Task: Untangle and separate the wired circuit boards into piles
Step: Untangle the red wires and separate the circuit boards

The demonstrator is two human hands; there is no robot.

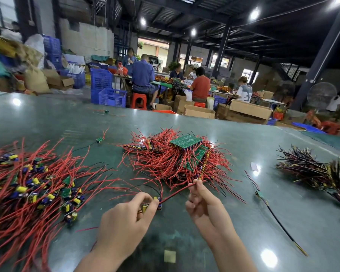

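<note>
Our left hand [126, 218] pinches one small board [152, 206] at six o'clock on the table [243, 222], while our right hand [201, 201] pinches its red wire [177, 193] leading toward the tangled heap [181, 160] at twelve. We should draw slowly along the wire, then lay it on the nine o'clock pile [28, 189].

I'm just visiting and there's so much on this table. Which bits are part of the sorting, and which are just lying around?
Part of the job:
- small board gripped by the left hand
- its red wire pinched by the right hand
- tangled middle heap
- separated pile on the left

Lying about:
- dark-wired bundle
- white scrap
- yellowish square
- stray board far back
</note>
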